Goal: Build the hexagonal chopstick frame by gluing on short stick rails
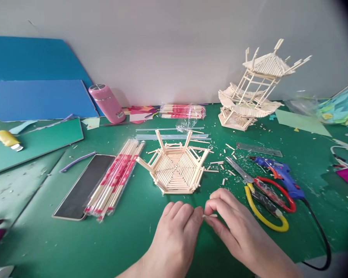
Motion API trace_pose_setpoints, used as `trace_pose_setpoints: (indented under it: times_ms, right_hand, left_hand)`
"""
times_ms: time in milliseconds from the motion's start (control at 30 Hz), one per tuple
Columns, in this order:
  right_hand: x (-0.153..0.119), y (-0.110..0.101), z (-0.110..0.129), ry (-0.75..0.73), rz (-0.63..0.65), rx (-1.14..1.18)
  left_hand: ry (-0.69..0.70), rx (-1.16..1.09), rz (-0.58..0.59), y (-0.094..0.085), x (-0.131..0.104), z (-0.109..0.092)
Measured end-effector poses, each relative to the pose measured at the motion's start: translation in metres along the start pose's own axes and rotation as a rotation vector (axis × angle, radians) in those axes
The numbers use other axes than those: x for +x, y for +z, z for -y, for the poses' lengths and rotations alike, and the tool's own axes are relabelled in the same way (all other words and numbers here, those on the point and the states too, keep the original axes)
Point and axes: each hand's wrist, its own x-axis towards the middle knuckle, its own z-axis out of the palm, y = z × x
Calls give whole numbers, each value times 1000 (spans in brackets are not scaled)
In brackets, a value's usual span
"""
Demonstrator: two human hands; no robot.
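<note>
Together, left hand (176, 231) and right hand (236, 227) angle inward, pinching a stick (212, 216).

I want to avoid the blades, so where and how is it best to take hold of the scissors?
Probably by the yellow handle, the right hand, once free, coming from the near side: the scissors lie flat, blades pointing away, and the glue gun lies beyond the red handle.

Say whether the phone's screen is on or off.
Off, it seems: the phone shows a plain dark screen, nothing lit, wherever the bagged sticks leave it uncovered.
</note>
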Motion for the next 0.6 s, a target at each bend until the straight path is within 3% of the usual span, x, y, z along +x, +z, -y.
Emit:
trace_pose_setpoints:
  times_ms: [100, 367, 467, 600]
  right_hand:
    - [0, 0, -2, 21, 14, 22]
    - [-1, 1, -2, 61, 1, 42]
    - [-14, -9, -19, 145, -136, 27]
    - [-48, -24, -63, 418, -434, -221]
  left_hand:
    - [-14, -37, 2, 1, -1, 1]
    - [-12, -145, -86, 24, -9, 12]
    - [-21, -225, -73, 26, -8, 14]
    - [-152, -458, -21, 23, -6, 12]
